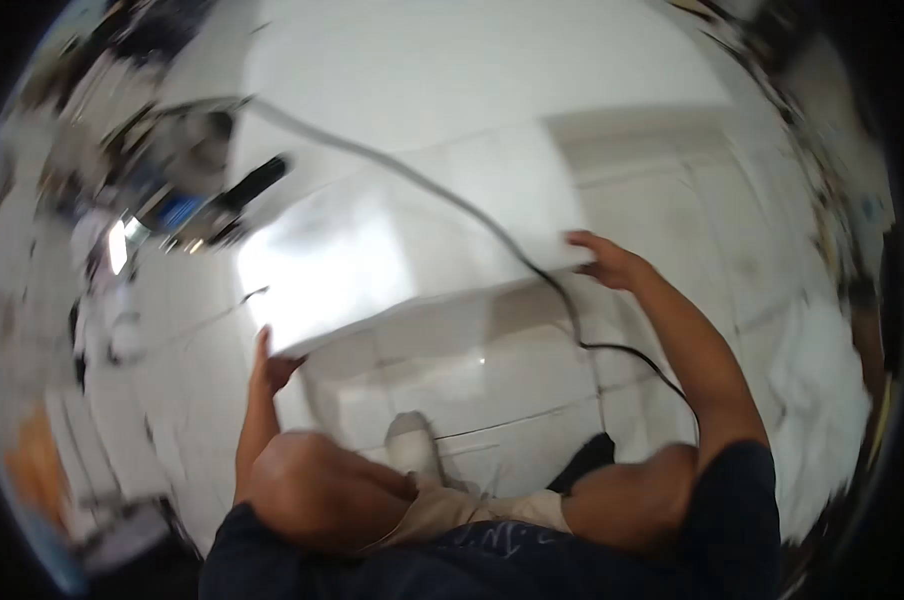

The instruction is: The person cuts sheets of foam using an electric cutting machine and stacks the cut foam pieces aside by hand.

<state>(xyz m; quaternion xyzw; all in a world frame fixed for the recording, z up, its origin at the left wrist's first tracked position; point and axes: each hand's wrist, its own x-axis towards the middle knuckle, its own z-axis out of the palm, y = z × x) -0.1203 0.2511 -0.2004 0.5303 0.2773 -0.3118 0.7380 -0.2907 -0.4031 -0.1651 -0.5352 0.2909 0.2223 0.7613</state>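
Note:
A white, glossy sheet (452, 220) stretches out in front of me, its near edge raised off the tiled floor. My left hand (276, 366) grips its near left corner, thumb on top and fingers underneath. At the near right corner, my right hand (606, 264) pinches the sheet the same way. Across the sheet and down past its near edge runs a dark cable (492, 228), ending near my right arm. What the sheet is made of cannot be made out.
To the left sits a blurred machine (187, 205) with a black handle (260, 180), beside a bright light (119, 247). White crumpled material (817, 400) lies on the right. Pale tiles (532, 370) cover the floor. Something orange (37, 460) shows at lower left.

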